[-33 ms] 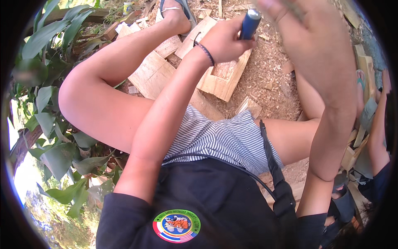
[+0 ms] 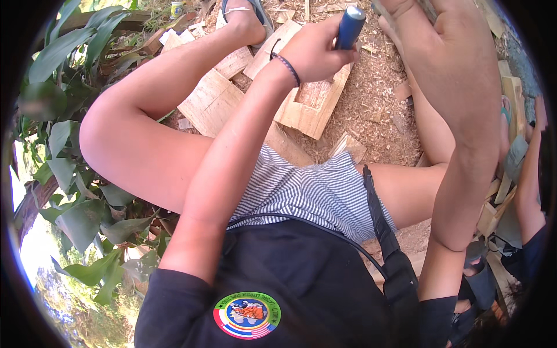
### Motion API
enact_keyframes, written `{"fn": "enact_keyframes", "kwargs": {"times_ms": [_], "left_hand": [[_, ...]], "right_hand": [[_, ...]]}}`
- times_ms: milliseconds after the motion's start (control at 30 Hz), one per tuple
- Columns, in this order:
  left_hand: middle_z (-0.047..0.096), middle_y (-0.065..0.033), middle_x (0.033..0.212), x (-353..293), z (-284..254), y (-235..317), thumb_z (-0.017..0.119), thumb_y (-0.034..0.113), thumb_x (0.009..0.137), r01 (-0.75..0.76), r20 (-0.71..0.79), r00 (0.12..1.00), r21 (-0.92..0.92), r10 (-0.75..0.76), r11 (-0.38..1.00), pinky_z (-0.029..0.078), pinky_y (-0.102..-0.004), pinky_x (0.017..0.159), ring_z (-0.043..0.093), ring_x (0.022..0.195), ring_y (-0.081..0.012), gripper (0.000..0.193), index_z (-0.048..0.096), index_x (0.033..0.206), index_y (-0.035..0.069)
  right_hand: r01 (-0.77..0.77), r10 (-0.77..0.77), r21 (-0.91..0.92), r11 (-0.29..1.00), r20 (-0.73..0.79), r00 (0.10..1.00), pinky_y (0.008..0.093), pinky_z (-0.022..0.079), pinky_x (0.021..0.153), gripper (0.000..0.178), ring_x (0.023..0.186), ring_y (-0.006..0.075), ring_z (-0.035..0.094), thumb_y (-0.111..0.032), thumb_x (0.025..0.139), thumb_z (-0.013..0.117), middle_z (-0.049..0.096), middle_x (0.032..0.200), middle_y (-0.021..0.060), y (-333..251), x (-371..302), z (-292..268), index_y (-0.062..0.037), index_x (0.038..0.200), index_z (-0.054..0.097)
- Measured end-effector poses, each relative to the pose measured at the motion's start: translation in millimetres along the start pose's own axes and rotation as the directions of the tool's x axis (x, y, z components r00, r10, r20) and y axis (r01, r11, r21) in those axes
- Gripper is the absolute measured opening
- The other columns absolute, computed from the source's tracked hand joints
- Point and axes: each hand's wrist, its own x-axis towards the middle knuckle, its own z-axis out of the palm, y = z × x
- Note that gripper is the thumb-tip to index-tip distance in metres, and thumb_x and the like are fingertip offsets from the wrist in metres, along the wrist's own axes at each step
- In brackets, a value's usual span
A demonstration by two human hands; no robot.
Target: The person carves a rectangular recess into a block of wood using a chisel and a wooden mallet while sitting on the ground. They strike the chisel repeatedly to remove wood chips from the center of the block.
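My left hand (image 2: 318,49) is closed round the blue handle of a chisel (image 2: 351,28), whose metal-capped end points up toward me. Its blade is hidden below the hand. Beneath lies a pale wooden board (image 2: 304,119) with a rectangular recess cut into it, partly covered by my left hand and wrist. My right hand (image 2: 447,58) is raised close to the camera at the upper right. Its fingers curl at the picture's top edge, round something brownish that is mostly cut off from view.
Wood shavings (image 2: 377,124) cover the ground between my legs, with more boards (image 2: 212,101) at the left. Large green leaves (image 2: 87,220) crowd my left side. At the far right are another person's arm (image 2: 528,180) and several wood pieces (image 2: 510,93).
My right hand has shifted slightly down and right, showing more of its fingers. My left hand and the chisel are almost unmoved.
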Motion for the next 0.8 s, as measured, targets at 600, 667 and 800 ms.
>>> {"fn": "enact_keyframes", "kwargs": {"times_ms": [600,667,800], "left_hand": [[0.061,-0.0021,0.097,-1.8,-25.8,-11.8,0.073,0.012,0.089,0.228,0.019,0.973,-0.215,-0.23,0.95,0.05,-0.0284,0.081,0.058,0.093,-0.0118,0.026,0.058,0.109,0.004],[0.06,-0.0007,0.095,-3.1,-27.4,-11.6,0.074,0.012,0.088,0.177,-0.004,0.983,-0.212,-0.182,0.961,0.05,-0.0284,0.079,0.057,0.09,-0.0114,0.024,0.059,0.106,0.006],[0.059,0.0007,0.092,-2.3,-23.4,-11.4,0.074,0.01,0.088,0.16,0.009,0.987,-0.215,-0.161,0.964,0.049,-0.0286,0.078,0.056,0.087,-0.0106,0.021,0.059,0.102,0.006]], "right_hand": [[-0.325,0.484,0.614,0.719,-0.107,0.869,0.0333,0.045,0.105,0.045,0.117,0.0219,0.061,-0.004,0.094,0.057,0.064,0.128,0.0193,-41.3,5.2,11.4,0.0063,0.137,0.052],[-0.08,0.17,0.57,0.818,-0.106,0.98,0.0341,0.044,0.106,0.045,0.12,0.0232,0.06,-0.004,0.094,0.057,0.063,0.13,0.0208,-9.5,-9.8,8.2,0.0069,0.137,0.052],[0.124,-0.072,0.443,0.888,-0.133,0.989,0.0351,0.043,0.108,0.045,0.122,0.0257,0.059,-0.005,0.093,0.058,0.061,0.132,0.0223,-2.4,-29.1,8.7,0.0074,0.136,0.053]]}}
